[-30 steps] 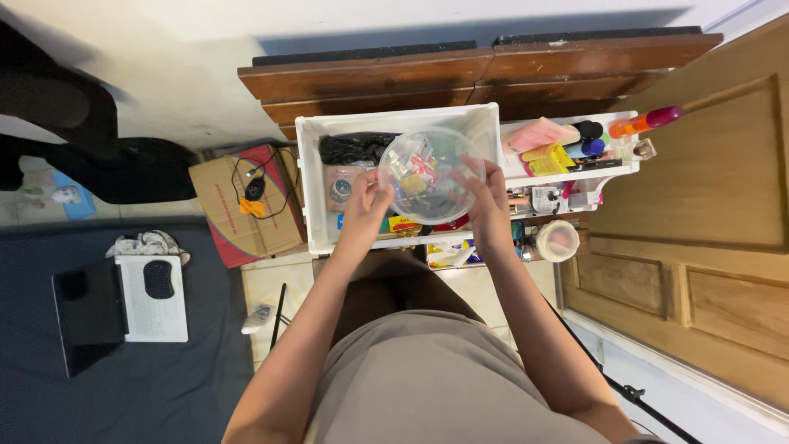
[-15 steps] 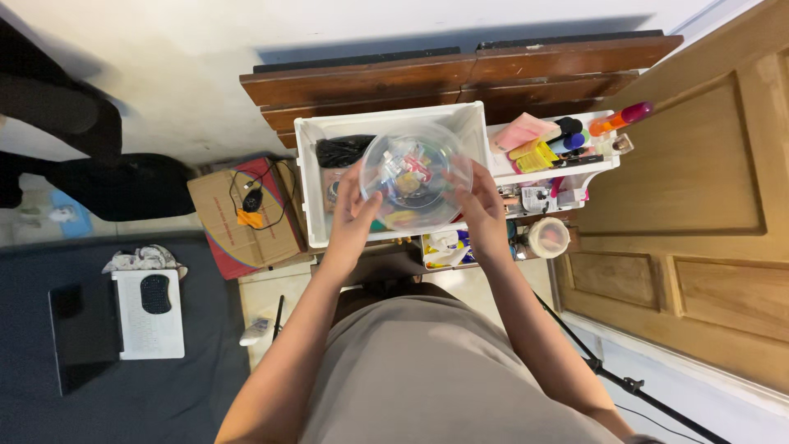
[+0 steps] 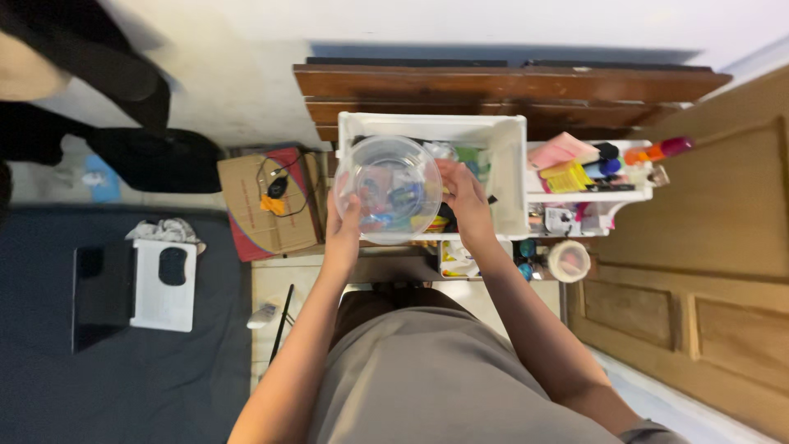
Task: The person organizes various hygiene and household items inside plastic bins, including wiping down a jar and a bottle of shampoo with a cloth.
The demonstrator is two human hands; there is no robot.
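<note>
Now, quick notes:
bowl: clear plastic bowl (image 3: 389, 189) shifted leftward since a second ago, over left part of white bin (image 3: 514, 177).
left hand (image 3: 345, 220): grip clamped on bowl rim.
right hand (image 3: 464, 197): clamped on opposite rim.
meaning: bowl held aloft, not set down.

Small items inside clear bowl (image 3: 389, 189) blurred; white bin (image 3: 509, 177) contents partly hidden

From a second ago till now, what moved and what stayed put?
The clear bowl slid left over the white drawer, toward its left end. The left hand and right hand went with it and kept hold of its rim. Its little things look shuffled. Drawer, cardboard box and tape roll stayed put.
</note>
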